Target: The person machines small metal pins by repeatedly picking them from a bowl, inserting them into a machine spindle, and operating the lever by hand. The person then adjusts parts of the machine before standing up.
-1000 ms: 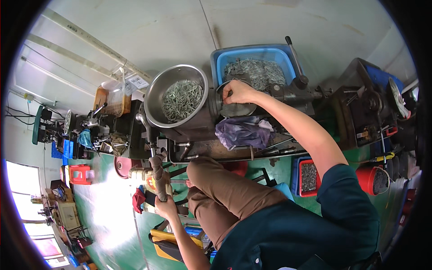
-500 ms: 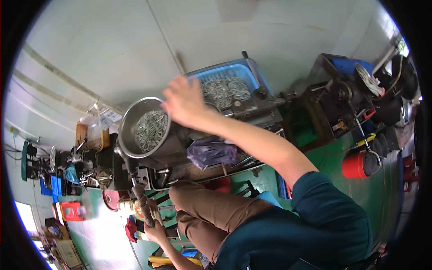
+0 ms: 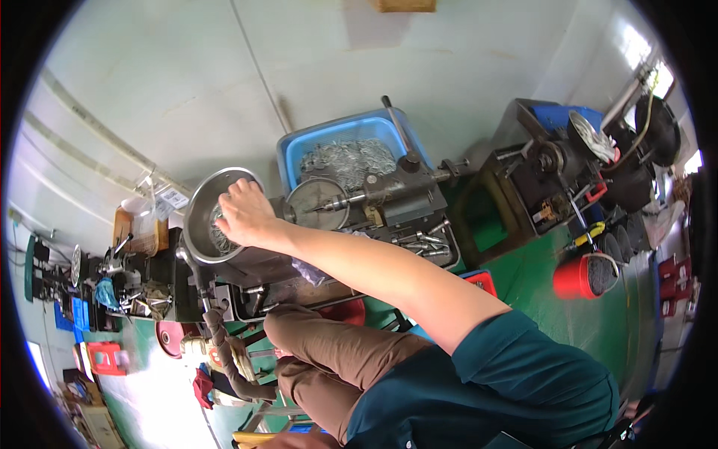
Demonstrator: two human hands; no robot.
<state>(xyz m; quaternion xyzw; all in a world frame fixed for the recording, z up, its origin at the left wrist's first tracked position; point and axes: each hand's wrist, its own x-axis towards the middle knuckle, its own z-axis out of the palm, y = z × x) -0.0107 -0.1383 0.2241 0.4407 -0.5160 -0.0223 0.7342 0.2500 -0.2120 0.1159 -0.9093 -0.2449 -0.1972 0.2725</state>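
Note:
My right hand [image 3: 248, 213] is over the round metal bowl [image 3: 196, 202] at the left of the bench, its fingers curled down toward small metal pins [image 3: 220, 239] inside. The fingertips are partly hidden, so whatever they hold cannot be made out. Right of the bowl is a dark machine with a round disc [image 3: 318, 203] and a pointed spindle [image 3: 336, 202] in front of it. Of my left side, only a patch of skin [image 3: 295, 441] shows at the lower edge, with no fingers visible. A wrapped lever [image 3: 224, 344] stands left of my knees.
Behind the machine, a blue basket [image 3: 288, 161] holds many metal pins. A handle [image 3: 396, 123] rises beside it. Loose metal tools [image 3: 425, 243] lie in the bench tray. At right stand another machine [image 3: 550, 161] and a red bucket [image 3: 572, 278].
My right hand has moved left and down from above the machine to the bowl. The left hand has left the wrapped lever and dropped to the lower edge. The disc and spindle are now uncovered.

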